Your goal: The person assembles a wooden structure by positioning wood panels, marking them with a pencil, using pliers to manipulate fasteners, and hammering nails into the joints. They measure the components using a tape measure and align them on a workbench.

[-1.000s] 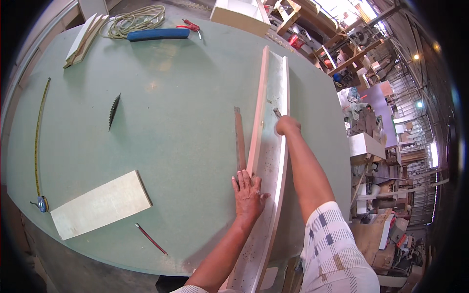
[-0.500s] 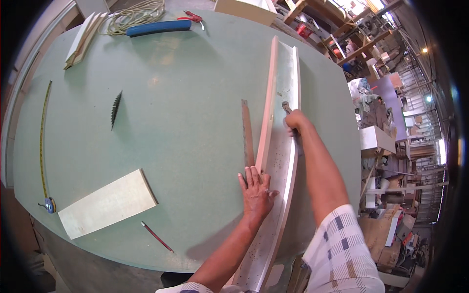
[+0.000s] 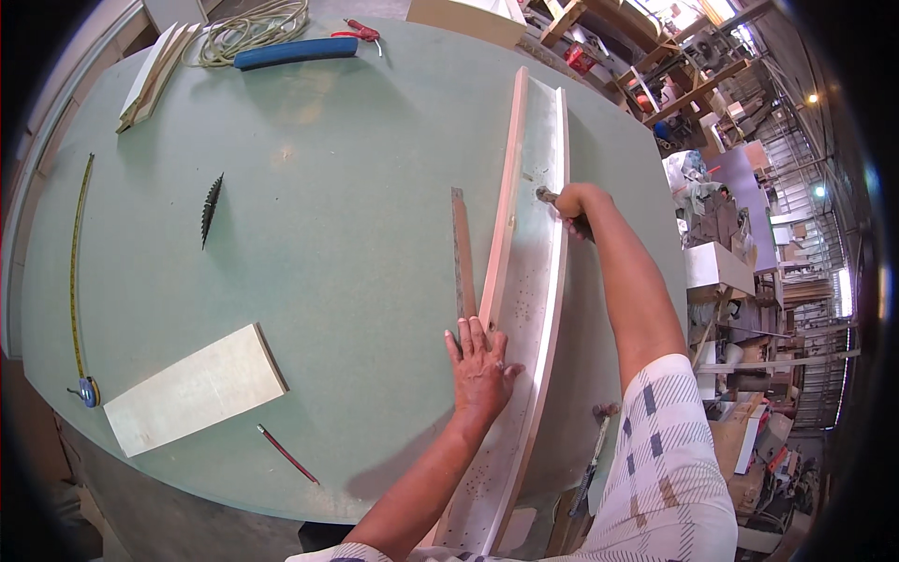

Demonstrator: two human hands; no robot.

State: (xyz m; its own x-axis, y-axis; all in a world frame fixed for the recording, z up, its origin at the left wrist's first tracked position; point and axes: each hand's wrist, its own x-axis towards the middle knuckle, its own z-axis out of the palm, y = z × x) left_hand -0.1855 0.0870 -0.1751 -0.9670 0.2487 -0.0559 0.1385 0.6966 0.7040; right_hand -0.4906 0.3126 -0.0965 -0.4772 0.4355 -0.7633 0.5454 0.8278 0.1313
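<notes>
A long trough-shaped piece (image 3: 529, 309) runs lengthwise before me, with a pinkish wooden rail (image 3: 506, 187) on its left and a white raised edge on its right. Small holes dot its inner face. My left hand (image 3: 481, 373) lies spread on the near part of the rail, fingers stretched out and the thumb over the inner face. Farther along, my right hand (image 3: 578, 208) is closed around a hand tool (image 3: 546, 195) with a metal head and a dark handle. The tool's head is over the trough; its exact kind is unclear. Beside the rail lies a narrow brown strip (image 3: 462, 248).
On the green tabletop (image 3: 346, 234) lie a pale board (image 3: 195, 393), a pencil (image 3: 288, 454), an extended tape measure (image 3: 88, 391), a toothed dark blade (image 3: 213, 211), wood offcuts (image 3: 154, 80), a blue bar (image 3: 296, 53), coiled cord (image 3: 248, 33) and red-handled pliers (image 3: 360, 31).
My right hand has swung slightly to the right, with the tool now tilted more sideways. My left hand stays on the rail. The view has shifted a little, revealing a slim tool by my right sleeve.
</notes>
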